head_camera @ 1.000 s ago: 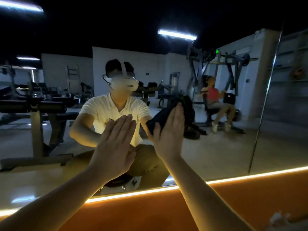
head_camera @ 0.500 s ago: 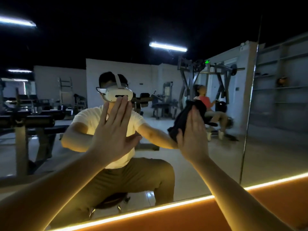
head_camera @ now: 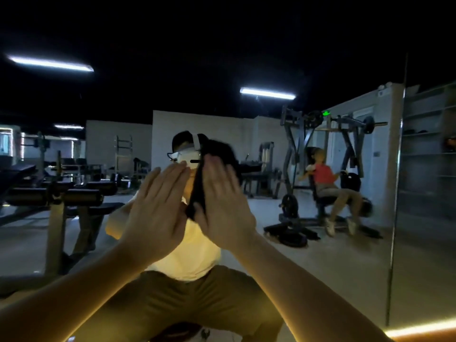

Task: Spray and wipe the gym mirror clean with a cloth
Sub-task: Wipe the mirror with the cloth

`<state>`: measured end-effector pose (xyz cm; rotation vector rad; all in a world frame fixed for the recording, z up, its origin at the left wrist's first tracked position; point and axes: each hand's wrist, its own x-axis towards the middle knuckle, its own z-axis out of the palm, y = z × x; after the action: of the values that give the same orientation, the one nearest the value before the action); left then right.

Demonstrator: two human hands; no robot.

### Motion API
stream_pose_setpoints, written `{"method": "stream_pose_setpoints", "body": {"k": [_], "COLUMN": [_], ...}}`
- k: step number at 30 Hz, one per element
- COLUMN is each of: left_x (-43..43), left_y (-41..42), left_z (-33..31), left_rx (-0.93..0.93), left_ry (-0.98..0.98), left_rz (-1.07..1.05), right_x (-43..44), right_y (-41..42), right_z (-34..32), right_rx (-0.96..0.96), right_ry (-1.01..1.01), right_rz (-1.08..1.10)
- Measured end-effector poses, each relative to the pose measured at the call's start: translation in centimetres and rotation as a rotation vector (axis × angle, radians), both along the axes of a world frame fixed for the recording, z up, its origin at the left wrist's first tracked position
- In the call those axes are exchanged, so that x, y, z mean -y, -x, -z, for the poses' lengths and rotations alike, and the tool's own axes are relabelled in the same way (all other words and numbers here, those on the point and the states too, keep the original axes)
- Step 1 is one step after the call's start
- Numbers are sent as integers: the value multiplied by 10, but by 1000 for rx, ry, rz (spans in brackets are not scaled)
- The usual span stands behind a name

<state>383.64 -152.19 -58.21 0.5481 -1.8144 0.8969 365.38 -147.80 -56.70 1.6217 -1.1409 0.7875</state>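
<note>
Mirror [head_camera: 320, 267] is filling the view. Left hand [head_camera: 158, 213], fingers straight and holding nothing, is lying flat at the glass. Right hand [head_camera: 222, 206], fingers extended, is pressing the dark cloth [head_camera: 196, 191] against it. Risk: the cloth, merely pressed, is likely slipping loose and smearing.

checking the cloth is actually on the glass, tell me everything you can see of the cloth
The cloth is black or very dark, soft and bunched, and blurred. It sits between the right hand and the mirror, pressed by the flat, straight hand. A folded strip shows past the thumb side and a rumpled edge above the hand's top. The left hand is close beside it; contact cannot be told.
</note>
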Motion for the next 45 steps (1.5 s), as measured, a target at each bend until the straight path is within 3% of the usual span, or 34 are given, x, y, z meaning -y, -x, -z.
{"method": "stream_pose_setpoints", "body": {"k": [2, 4, 10, 14, 16, 19, 23, 27, 29, 35, 39, 41, 45], "left_x": [-1, -2, 6, 6, 6, 5, 0, -6, -8, -4, -7, -10, -19], "left_y": [0, 8, 38, 43, 41, 37, 29, 34, 45, 75, 76, 74, 63], "left_z": [-15, -31, -60, -57, -57, -59, -66, -80, -90, -101, -100, -102, -117], "left_rx": [-38, -48, -11, -35, -36, -27, -42, -81, -80, -134, -151, -156, -155], "left_ry": [1, -2, -32, -28, -17, -9, 33, 37, 26, -24, -24, -26, 40], "left_rz": [-31, -64, -211, -232, -233, -230, -172, -167, -182, -262, -241, -244, -195], "right_x": [0, -6, -48, -55, -43, -21, -3, -11, -19, -53, -58, -47, -18], "right_y": [15, 40, 137, 144, 117, 63, 11, 38, 72, 197, 210, 181, 101], "right_z": [-4, -15, -49, -71, -77, -75, -75, -84, -92, -111, -127, -140, -165], "right_rx": [-242, -259, 286, 629, 697, 574, 185, -146, -114, 389, 683, 667, 454], "right_ry": [-17, -1, 74, 149, 178, 208, 135, 53, 63, 152, 196, 212, 266], "right_rz": [18, 79, 323, 284, 214, 161, 74, 118, 152, 317, 329, 295, 228]}}
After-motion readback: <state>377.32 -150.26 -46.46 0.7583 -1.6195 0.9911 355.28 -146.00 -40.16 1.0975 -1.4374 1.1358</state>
